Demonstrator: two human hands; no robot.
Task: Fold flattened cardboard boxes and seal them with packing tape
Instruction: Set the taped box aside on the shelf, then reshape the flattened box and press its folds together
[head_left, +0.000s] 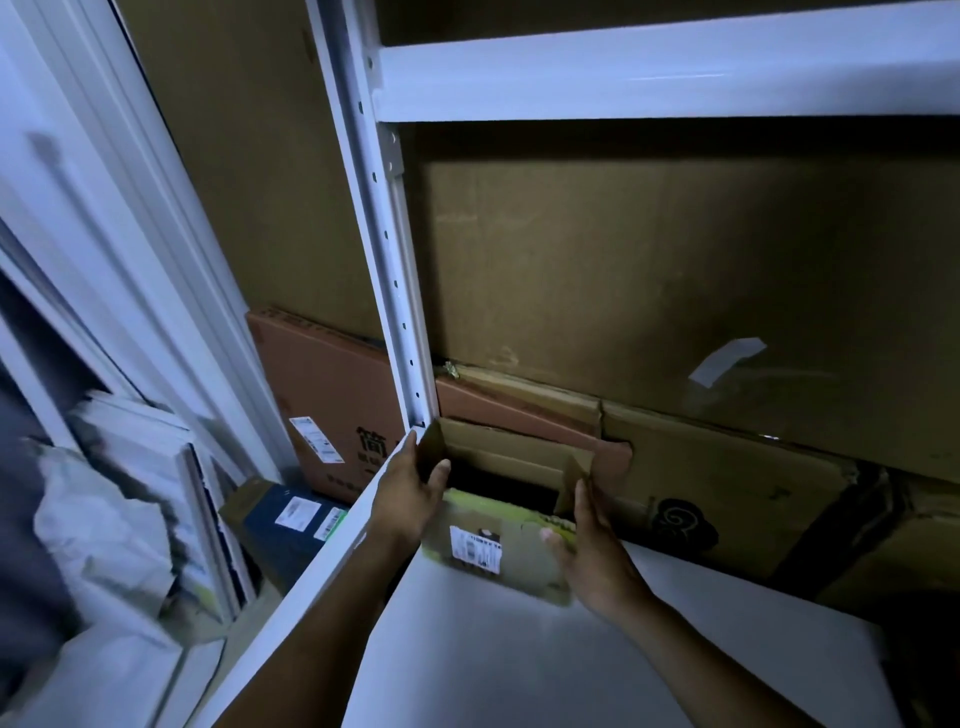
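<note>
Gripped at its ends by left hand (410, 488) and right hand (592, 543), the open-topped box (498, 548) lies crosswise

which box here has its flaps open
The green-edged box held between the left hand and right hand; its flaps stand up round a dark opening, the others look shut or flat.

So your white metal shelf (467, 649) has a small brown cardboard box (519, 566) sitting on it up front, green-edged front face, white barcode label, flaps up, close to the white upright post (395, 291) on the left. Right behind it, flattened brown cardboard sheets (727, 478) stand on edge along the back of the shelf, with a bigger dark cardboard panel (623, 270) behind those.
</note>
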